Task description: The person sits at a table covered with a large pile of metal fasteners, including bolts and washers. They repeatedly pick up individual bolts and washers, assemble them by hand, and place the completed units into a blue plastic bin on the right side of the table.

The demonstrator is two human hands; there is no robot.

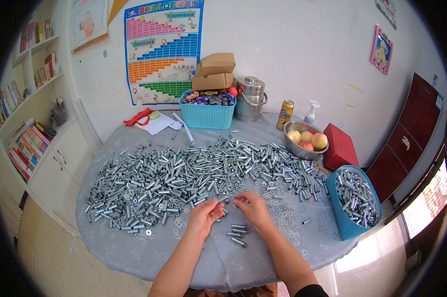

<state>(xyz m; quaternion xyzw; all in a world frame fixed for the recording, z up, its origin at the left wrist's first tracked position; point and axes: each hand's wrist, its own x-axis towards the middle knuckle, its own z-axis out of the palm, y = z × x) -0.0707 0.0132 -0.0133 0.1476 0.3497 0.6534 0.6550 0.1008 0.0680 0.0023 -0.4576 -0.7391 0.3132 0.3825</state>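
My left hand (206, 217) is closed, its thumb and fingers pinching a silvery metal sleeve (224, 200) that points toward my right hand. My right hand (253, 209) is just beside it, fingertips pressed together; whatever is between them is too small to make out. Below the hands lie several sleeve anchors (238, 235) in a loose row on the grey tablecloth (193, 257). Beyond both hands spreads a wide heap of metal sleeves and bolts (184, 173). Thin washers (282, 210) are scattered to the right of my right hand.
A blue tub (338, 218) full of metal sleeves stands at the right table edge. Behind the heap are a turquoise basket (206, 117), a metal canister (250, 101), a can (284, 115), a spray bottle (310, 113), a steel bowl (298, 149) of fruit and a red box (340, 146).
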